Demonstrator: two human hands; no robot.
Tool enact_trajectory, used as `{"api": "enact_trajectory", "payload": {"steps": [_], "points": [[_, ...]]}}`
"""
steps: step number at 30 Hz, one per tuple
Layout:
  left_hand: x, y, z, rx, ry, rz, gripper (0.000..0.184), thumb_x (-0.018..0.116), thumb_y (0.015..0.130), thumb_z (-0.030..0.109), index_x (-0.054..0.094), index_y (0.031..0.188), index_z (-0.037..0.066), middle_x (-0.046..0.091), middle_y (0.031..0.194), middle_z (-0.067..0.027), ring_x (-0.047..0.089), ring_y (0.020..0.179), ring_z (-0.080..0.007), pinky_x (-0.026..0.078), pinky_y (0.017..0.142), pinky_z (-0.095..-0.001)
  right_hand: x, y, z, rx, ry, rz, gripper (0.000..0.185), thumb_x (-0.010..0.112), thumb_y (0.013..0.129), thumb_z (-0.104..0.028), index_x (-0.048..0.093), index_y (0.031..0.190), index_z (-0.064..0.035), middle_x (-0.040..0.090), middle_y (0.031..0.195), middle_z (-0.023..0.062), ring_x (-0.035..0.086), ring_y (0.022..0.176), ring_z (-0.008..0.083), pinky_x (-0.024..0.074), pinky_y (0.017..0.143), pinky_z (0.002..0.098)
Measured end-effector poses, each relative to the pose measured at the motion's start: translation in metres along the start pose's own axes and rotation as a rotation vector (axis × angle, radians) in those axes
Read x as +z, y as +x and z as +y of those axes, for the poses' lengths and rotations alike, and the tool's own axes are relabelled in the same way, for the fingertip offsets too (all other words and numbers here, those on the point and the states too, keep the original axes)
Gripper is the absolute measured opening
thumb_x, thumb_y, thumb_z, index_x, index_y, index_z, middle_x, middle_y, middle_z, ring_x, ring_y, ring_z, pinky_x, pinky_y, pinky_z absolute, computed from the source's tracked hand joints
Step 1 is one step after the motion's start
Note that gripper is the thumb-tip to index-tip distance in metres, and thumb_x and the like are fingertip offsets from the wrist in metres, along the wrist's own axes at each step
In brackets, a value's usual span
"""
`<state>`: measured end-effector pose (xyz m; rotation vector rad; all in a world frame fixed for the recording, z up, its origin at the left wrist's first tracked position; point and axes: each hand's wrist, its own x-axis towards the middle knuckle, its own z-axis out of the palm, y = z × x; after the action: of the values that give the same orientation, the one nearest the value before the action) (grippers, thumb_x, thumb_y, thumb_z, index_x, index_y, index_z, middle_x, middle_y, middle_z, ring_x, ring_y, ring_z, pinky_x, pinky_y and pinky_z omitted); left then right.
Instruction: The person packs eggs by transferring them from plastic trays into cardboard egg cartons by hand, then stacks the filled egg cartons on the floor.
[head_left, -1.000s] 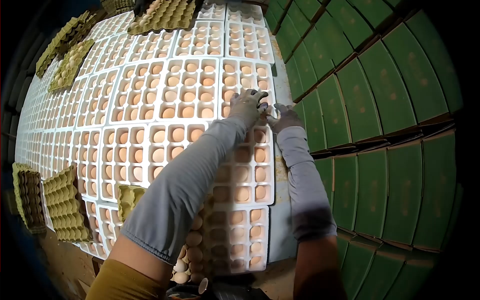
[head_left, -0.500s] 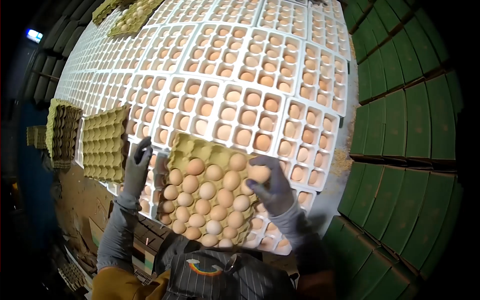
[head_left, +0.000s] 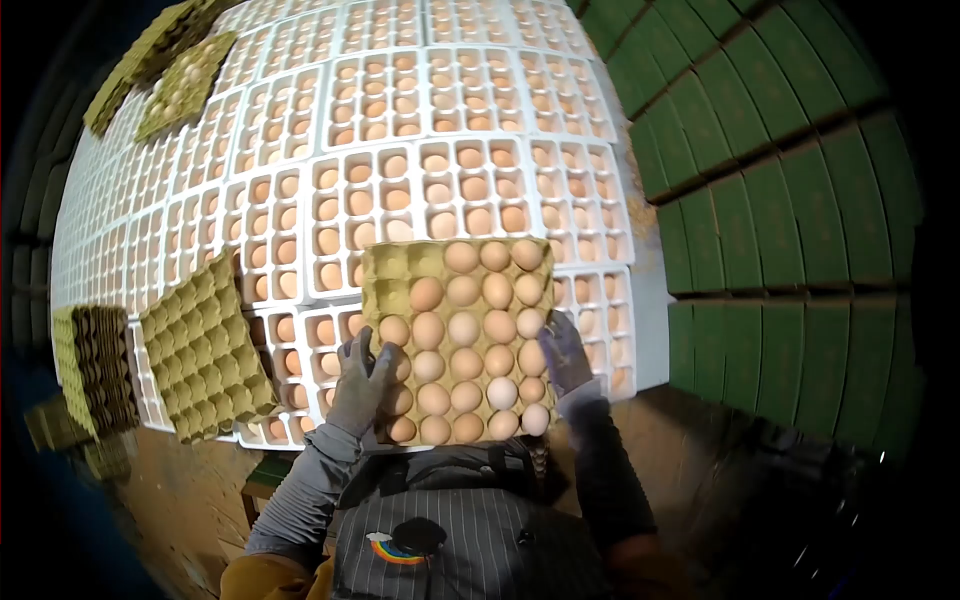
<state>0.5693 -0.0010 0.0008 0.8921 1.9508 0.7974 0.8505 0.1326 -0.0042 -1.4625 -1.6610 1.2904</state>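
An olive pulp egg tray [head_left: 385, 262] is in front of my body, above the white foam trays. Brown and pale eggs [head_left: 463, 328] fill most of its cups; several cups at its far left corner hold none. At the tray's left edge is my gloved left hand [head_left: 362, 385], its fingers closed on the rim. My gloved right hand [head_left: 567, 355] grips the opposite edge, next to the outermost eggs. Parts of the fingers on both hands are hidden by the tray and eggs.
White foam trays [head_left: 420, 140] of eggs cover the table. An upturned pulp tray [head_left: 205, 345] lies left, beside a stack of pulp trays [head_left: 95, 370]. More pulp trays [head_left: 185, 85] are at the far left. Green boxes [head_left: 745, 225] line the right side.
My right hand has let go of an egg and now grips the tray's right edge. My left hand has come onto the left edge. The tray looks straighter, and the view has shifted.
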Motion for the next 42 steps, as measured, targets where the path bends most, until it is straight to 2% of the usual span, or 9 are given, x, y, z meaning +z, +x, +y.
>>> {"api": "enact_trajectory", "payload": {"steps": [7, 9, 11, 15, 18, 24, 27, 31, 42], "points": [[-0.003, 0.017, -0.075, 0.697, 0.998, 0.081, 0.055, 0.054, 0.102, 0.028, 0.039, 0.144, -0.004, 0.037, 0.148, -0.0253, 0.043, 0.131, -0.0373, 0.035, 0.11, -0.0413, -0.003, -0.028, -0.022, 0.179, -0.139, 0.08, 0.066, 0.07, 0.088, -0.029, 0.043, 0.144, -0.0065, 0.055, 0.134, 0.0235, 0.053, 0.122, 0.0365, 0.0436, 0.102, 0.0425], [0.003, -0.004, -0.006, -0.066, 0.02, -0.022, 0.053, 0.05, 0.104, 0.025, 0.036, 0.147, -0.003, 0.036, 0.152, -0.0221, 0.042, 0.135, -0.0324, 0.034, 0.112, -0.0401, 0.0, -0.05, -0.015, 0.155, 0.009, 0.146, 0.075, 0.073, 0.086, -0.025, 0.037, 0.149, -0.0058, 0.047, 0.143, 0.0226, 0.044, 0.134, 0.0342, 0.0378, 0.11, 0.0417], [-0.019, -0.013, -0.03, 0.581, 0.887, 0.097, 0.055, 0.045, 0.106, 0.03, 0.034, 0.15, -0.001, 0.037, 0.153, -0.0186, 0.04, 0.138, -0.0277, 0.033, 0.114, -0.0383, 0.02, -0.086, 0.024, -0.003, 0.308, 0.343, 0.078, 0.073, 0.087, -0.02, 0.032, 0.151, -0.004, 0.038, 0.15, 0.0213, 0.032, 0.142, 0.0323, 0.0291, 0.116, 0.0411], [0.048, -0.076, 0.073, 0.419, 0.168, -0.168, 0.057, 0.036, 0.108, 0.035, 0.028, 0.153, 0.002, 0.031, 0.157, -0.0134, 0.034, 0.142, -0.0245, 0.029, 0.117, -0.0367, -0.083, -0.216, -0.011, 0.413, 0.4, 0.356, 0.077, 0.07, 0.089, -0.021, 0.031, 0.152, -0.0024, 0.029, 0.156, 0.0223, 0.03, 0.144, 0.0338, 0.0274, 0.118, 0.0408], [0.122, -0.113, 0.074, 0.398, 0.279, -0.441, 0.054, 0.039, 0.108, 0.027, 0.026, 0.154, 0.002, 0.031, 0.158, -0.0125, 0.035, 0.141, -0.0239, 0.029, 0.116, -0.0357, -0.037, -0.314, 0.111, 0.056, 0.204, 0.843, 0.058, 0.069, 0.089, -0.029, 0.051, 0.136, -0.0009, 0.052, 0.139, 0.0145, 0.053, 0.123, 0.0246, 0.0441, 0.102, 0.0398], [0.354, -0.174, -0.063, 0.27, 0.475, -1.034, 0.051, 0.057, 0.098, 0.016, 0.04, 0.145, 0.005, 0.041, 0.136, -0.0195, 0.043, 0.122, -0.0315, 0.038, 0.106, -0.0372, 0.023, -0.522, 0.342, 0.457, 0.741, 1.227, 0.042, 0.053, 0.103, -0.031, 0.054, 0.133, -0.0018, 0.06, 0.126, 0.0076, 0.057, 0.114, 0.0192, 0.0467, 0.099, 0.0339], [0.46, -0.171, -0.189, 0.724, 0.919, -1.292, 0.038, 0.058, 0.097, 0.028, 0.055, 0.125, 0.003, 0.057, 0.119, -0.0138, 0.054, 0.107, -0.0252, 0.046, 0.091, -0.0369, 0.032, -0.572, 0.425, 0.824, 1.052, 1.476, 0.039, 0.052, 0.103, -0.033, 0.057, 0.127, -0.0035, 0.062, 0.115, 0.0036, 0.058, 0.102, 0.0168, 0.0506, 0.09, 0.0334], [0.578, -0.18, -0.345, 0.202, 0.523, -1.456, 0.029, 0.059, 0.095, 0.026, 0.061, 0.109, 0.001, 0.066, 0.098, -0.0125, 0.061, 0.09, -0.0264, 0.05, 0.08, -0.0416, 0.065, -0.63, 0.563, 0.873, 0.97, 1.412, 0.04, 0.049, 0.103, -0.039, 0.059, 0.124, -0.0067, 0.061, 0.114, 0.0032, 0.058, 0.102, 0.0163, 0.0504, 0.089, 0.0338], [0.724, -0.178, -0.45, 0.008, 0.717, -1.425, 0.054, 0.056, 0.096, 0.036, 0.05, 0.134, -0.002, 0.061, 0.126, -0.0216, 0.057, 0.117, -0.0308, 0.045, 0.099, -0.0384, 0.149, -0.628, 0.852, 0.774, 1.155, 1.641, 0.046, 0.055, 0.103, -0.036, 0.054, 0.132, -0.0009, 0.059, 0.126, 0.0076, 0.056, 0.11, 0.018, 0.0476, 0.093, 0.0322]]}}
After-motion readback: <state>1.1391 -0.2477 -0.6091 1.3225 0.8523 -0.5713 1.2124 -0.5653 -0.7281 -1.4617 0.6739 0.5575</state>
